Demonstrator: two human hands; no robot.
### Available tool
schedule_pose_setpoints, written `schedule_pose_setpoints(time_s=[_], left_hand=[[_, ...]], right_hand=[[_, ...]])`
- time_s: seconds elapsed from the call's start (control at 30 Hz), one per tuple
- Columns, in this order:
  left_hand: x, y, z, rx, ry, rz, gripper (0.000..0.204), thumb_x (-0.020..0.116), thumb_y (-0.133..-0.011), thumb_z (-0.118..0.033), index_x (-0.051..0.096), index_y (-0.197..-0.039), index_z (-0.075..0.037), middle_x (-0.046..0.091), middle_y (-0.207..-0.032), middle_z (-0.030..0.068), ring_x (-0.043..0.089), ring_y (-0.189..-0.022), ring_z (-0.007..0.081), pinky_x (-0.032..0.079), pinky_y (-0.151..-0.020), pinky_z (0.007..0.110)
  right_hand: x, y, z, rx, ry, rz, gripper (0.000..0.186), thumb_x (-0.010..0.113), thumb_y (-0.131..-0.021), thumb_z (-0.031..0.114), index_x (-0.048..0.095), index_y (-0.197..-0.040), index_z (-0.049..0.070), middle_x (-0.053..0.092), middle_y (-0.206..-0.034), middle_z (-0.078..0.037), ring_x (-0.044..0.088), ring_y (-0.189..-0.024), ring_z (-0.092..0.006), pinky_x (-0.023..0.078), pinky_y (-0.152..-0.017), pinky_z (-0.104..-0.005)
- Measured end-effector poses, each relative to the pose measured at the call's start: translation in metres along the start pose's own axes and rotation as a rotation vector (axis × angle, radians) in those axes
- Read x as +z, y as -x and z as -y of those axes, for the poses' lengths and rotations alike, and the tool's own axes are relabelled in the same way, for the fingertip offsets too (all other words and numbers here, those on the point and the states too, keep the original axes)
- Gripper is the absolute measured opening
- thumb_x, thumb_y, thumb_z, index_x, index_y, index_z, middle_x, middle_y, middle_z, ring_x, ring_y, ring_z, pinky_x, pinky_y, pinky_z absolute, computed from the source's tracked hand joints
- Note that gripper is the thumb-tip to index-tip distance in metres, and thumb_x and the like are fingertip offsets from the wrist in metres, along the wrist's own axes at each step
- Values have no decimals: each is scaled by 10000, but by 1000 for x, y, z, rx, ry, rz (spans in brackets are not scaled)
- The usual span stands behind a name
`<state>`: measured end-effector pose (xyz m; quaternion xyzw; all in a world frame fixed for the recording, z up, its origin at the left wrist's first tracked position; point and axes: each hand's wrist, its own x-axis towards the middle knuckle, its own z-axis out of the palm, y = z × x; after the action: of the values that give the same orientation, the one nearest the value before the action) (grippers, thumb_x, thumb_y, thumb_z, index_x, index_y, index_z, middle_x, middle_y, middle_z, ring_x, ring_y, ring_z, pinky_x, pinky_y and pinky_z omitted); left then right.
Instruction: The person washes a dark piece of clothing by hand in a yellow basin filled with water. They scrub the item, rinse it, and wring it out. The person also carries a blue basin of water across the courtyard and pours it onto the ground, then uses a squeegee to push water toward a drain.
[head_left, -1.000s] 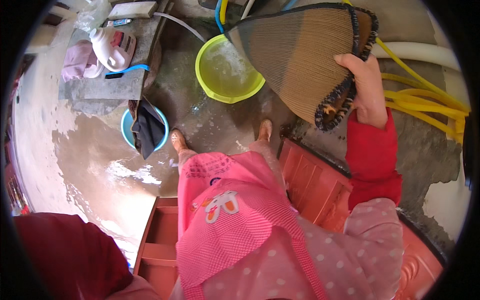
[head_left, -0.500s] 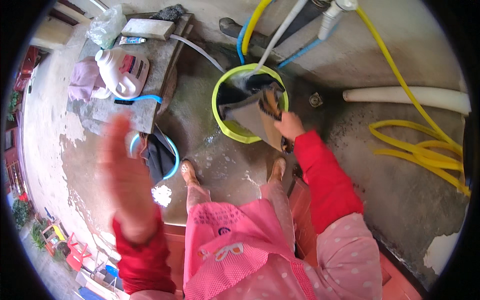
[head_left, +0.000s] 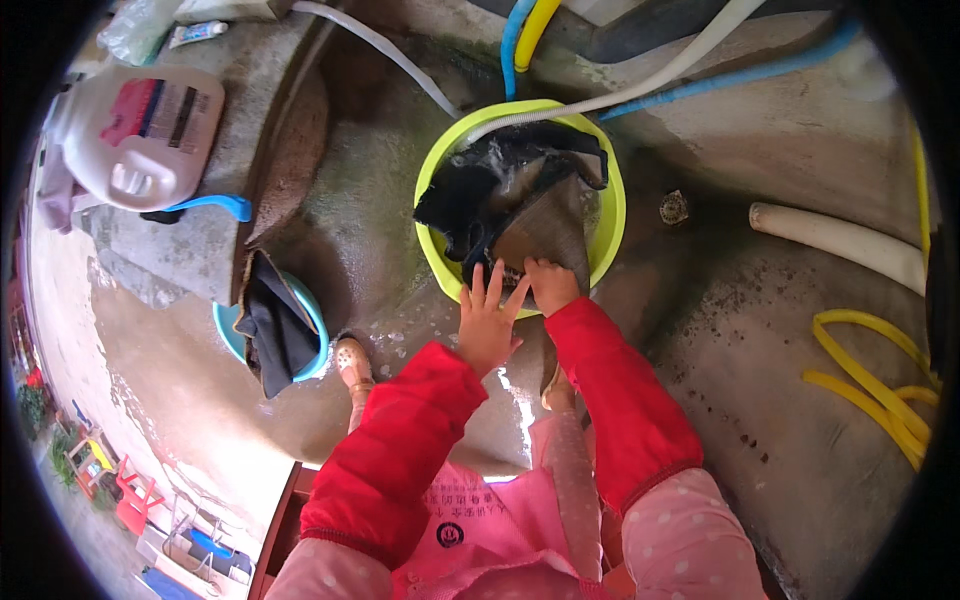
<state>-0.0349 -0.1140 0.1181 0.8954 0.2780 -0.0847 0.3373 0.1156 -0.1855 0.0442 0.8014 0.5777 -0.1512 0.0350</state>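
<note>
Left hand (head_left: 487, 322) spread flat, right hand (head_left: 550, 285) gripping one brown cloth (head_left: 540, 232); one green basin (head_left: 612, 215).

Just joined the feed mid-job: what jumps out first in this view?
The lime-green basin at top centre, with dark wet cloth heaped in it and a white hose running to its rim. Both red-sleeved hands meet at its near edge: the left hand spread open, the right hand gripping the cloth. Off left, a white detergent jug lies on a concrete ledge.
</note>
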Motion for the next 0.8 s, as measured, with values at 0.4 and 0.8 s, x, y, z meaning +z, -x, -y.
schedule_pose_setpoints(time_s=[0.4, 0.8], left_hand=[[77, -106, 80, -115, -253, 295, 1099, 799, -492, -529, 191, -1401, -418, -33, -1503, 138, 118, -1290, 544, 253, -913, 707], [168, -180, 158, -67, 228, -108, 784, 608, -726, -43, 278, -1401, -270, 20, -1477, 213, 294, -1240, 510, 300, -1040, 494]], right_hand=[[80, -68, -56, 52, -193, 210, 301, 532, -724, 16, 630, -1004, 71, 632, -825, -197, 612, -785, -363, 498, -708, -450], [139, -134, -61, 85, -307, 162, 317, 462, -831, 38, 607, -1104, 103, 600, -1050, -203, 580, -951, -350, 474, -813, -423]])
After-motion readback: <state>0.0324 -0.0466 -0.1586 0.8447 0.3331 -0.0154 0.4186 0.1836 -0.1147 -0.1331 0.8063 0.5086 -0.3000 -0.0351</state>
